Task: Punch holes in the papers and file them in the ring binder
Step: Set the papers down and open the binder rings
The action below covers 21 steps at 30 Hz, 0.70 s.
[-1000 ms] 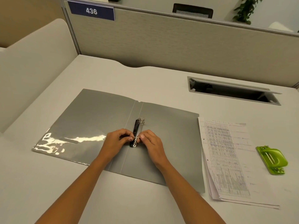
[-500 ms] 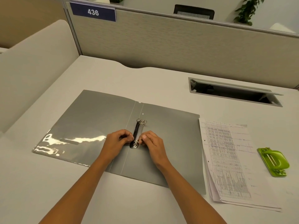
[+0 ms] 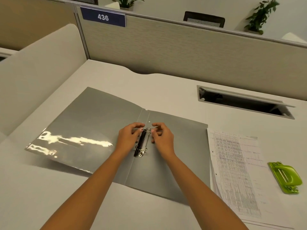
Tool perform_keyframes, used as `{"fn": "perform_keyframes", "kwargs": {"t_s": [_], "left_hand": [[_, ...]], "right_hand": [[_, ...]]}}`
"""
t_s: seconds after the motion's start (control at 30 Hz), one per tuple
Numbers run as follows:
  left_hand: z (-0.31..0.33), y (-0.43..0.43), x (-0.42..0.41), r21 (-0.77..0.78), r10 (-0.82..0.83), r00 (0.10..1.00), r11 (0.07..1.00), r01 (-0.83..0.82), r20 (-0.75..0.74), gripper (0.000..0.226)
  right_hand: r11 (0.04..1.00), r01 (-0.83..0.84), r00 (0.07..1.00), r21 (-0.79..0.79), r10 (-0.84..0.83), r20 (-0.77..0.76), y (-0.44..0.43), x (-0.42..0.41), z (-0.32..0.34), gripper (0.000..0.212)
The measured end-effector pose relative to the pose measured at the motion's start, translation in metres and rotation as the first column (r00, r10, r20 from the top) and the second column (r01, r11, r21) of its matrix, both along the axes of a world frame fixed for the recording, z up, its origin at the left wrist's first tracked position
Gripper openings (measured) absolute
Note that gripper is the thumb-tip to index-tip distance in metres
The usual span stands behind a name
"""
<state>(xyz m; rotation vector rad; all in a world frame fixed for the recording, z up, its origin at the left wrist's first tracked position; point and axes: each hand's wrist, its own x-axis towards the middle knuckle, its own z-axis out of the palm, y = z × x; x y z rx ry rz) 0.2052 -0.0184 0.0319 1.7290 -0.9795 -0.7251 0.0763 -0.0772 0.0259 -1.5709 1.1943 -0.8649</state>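
Note:
A grey ring binder [image 3: 93,128] lies open flat on the desk. Its black and metal ring mechanism [image 3: 142,145] runs along the spine. The near ring stands apart, open. My left hand [image 3: 129,136] and my right hand [image 3: 162,138] sit on either side of the far ring, fingertips pinching it. A stack of printed papers [image 3: 235,171] with punched holes along its left edge lies just right of the binder. A green hole punch [image 3: 284,177] rests further right.
A cable slot [image 3: 244,103] with a raised lid is set in the desk at the back right. Partition walls [image 3: 182,52] close the desk at the back and left. A shiny clear pocket covers the binder's left cover.
Both hands have moved from the near ring up to the far ring. The near ring, shut before, now stands open. The view has shifted closer.

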Motion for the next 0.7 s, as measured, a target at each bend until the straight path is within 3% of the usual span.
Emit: {"fn": "perform_keyframes", "kwargs": {"t_s": [0.1, 0.27, 0.4, 0.6, 0.7], "left_hand": [[-0.002, -0.009, 0.002, 0.043, 0.020, 0.999, 0.999, -0.022, 0.043, 0.013], [-0.007, -0.013, 0.004, 0.107, 0.025, 0.985, 0.993, -0.044, 0.168, 0.008], [-0.008, -0.011, 0.002, 0.133, 0.036, 0.980, 0.989, -0.063, 0.195, 0.007], [0.004, 0.006, -0.023, -0.046, 0.215, 0.906, 0.976, -0.213, 0.363, 0.017], [0.010, 0.018, -0.045, -0.109, 0.179, 0.903, 0.983, -0.148, 0.390, 0.018]], "right_hand": [[0.998, -0.047, 0.995, -0.033, 0.044, -0.090, -0.007, 0.002, -0.001, 0.006], [0.996, -0.066, 0.995, 0.065, 0.071, -0.070, -0.012, -0.001, 0.002, 0.017], [0.990, -0.088, 0.995, 0.113, 0.092, -0.032, -0.010, -0.004, 0.010, 0.009], [0.994, 0.050, 0.996, 0.101, -0.042, -0.082, -0.006, -0.032, 0.019, 0.021], [0.987, 0.160, 0.981, 0.017, -0.157, -0.117, 0.003, -0.064, 0.027, 0.025]]}}
